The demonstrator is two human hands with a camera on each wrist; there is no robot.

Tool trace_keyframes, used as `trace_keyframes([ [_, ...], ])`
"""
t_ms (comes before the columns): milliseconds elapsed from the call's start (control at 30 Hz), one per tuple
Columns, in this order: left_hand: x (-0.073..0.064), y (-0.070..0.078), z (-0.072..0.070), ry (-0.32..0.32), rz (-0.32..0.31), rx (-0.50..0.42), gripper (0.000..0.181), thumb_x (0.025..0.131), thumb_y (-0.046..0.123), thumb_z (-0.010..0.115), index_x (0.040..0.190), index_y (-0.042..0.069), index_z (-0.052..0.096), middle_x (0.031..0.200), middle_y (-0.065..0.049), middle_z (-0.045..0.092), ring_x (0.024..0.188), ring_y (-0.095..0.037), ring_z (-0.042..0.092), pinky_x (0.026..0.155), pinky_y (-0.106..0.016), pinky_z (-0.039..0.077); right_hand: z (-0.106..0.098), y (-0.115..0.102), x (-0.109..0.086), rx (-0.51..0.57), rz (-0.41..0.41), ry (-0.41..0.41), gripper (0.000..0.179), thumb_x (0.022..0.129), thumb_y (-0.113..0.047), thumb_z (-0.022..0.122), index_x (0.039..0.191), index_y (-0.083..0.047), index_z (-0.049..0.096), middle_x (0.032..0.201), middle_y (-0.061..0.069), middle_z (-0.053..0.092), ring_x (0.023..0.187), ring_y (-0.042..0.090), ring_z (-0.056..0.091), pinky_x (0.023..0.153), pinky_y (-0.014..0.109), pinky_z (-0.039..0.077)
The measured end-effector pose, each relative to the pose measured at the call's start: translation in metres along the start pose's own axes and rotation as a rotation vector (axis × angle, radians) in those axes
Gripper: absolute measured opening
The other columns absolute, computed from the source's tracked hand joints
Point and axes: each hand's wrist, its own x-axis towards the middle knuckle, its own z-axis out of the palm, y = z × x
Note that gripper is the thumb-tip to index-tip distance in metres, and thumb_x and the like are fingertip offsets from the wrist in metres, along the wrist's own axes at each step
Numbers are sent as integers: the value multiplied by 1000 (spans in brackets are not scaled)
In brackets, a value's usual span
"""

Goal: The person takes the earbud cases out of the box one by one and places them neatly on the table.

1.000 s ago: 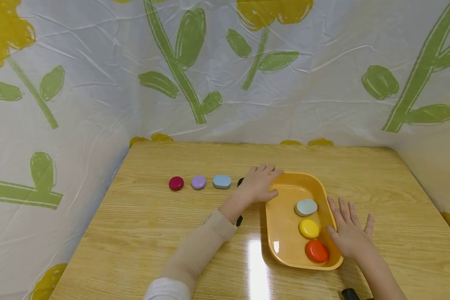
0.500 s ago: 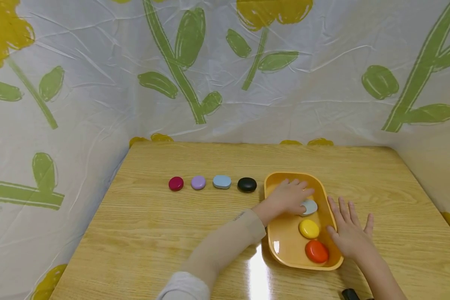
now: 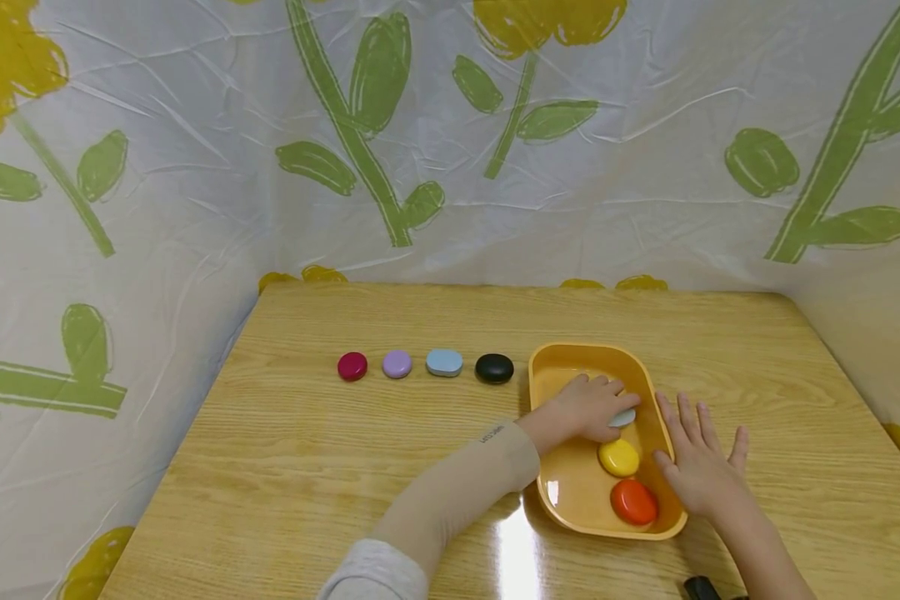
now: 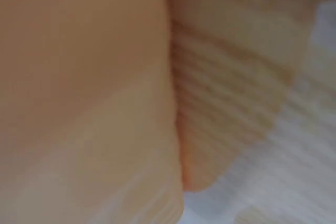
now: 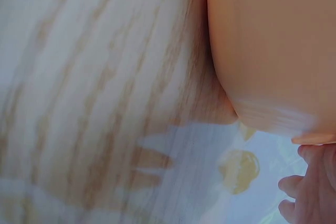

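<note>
My left hand (image 3: 588, 407) reaches into the orange tray (image 3: 543, 500), thumb and fingers around a pale grey-blue pebble-shaped piece (image 3: 624, 417), partly hidden beneath it. A yellow round piece (image 3: 618, 457) lies just in front of the thumb, and a red one (image 3: 634, 502) sits closer to the tray's near end. My right hand (image 3: 701, 467) rests against the tray's right side with its fingers spread. In the left wrist view the tray wall (image 4: 89, 87) fills the left half. Fingers (image 5: 310, 187) show below the tray in the right wrist view.
On the wooden table (image 3: 307, 467), left of the tray, stand a dark red piece (image 3: 352, 367), a lilac one (image 3: 397, 364), a light blue one (image 3: 444, 362) and a black one (image 3: 494, 368) in a row. A black object (image 3: 700, 588) lies at the near edge.
My left hand has moved right from beside the black piece into the tray, over the pale piece, uncovering the black one. My right hand has stayed at the tray's side.
</note>
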Motion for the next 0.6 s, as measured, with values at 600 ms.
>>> trace_keyframes([
  [600,-13,-14,-1,184,68,-112,61,87,43,56,141,29,30,136,2,35,124,-13,36,100,-30,33,-2,-2,0,3,0,-9,70,96,-26,36,146,-21,-13,148,23,-10,132,45,-14,89,62,-27],
])
